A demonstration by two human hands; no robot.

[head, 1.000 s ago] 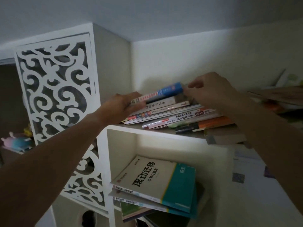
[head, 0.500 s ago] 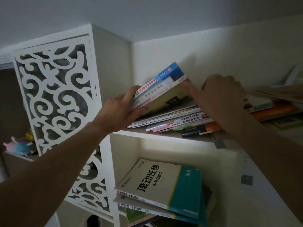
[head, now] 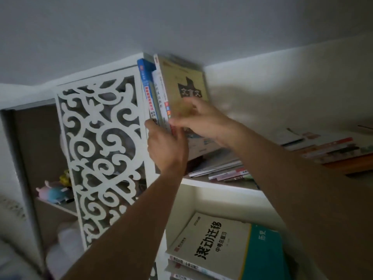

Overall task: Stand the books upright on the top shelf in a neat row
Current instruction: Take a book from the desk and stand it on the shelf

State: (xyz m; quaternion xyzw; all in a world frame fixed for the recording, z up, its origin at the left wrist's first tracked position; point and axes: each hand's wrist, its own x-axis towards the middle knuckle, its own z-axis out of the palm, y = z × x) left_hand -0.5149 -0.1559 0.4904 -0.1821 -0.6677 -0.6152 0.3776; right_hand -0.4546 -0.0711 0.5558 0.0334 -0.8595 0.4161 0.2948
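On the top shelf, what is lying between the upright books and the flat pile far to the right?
In the head view, a flat stack of thin books lies between the upright books and the right pile.

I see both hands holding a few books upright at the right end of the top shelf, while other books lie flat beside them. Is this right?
Not quite. In the head view the upright books, held by the left hand and right hand, stand at the left end of the top shelf, against the side panel. The flat books lie beside them.

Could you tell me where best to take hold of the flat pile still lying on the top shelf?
Probably grip the flat pile at its front spine edges, from the open shelf front: those edges fan out past the shelf lip, unobstructed.
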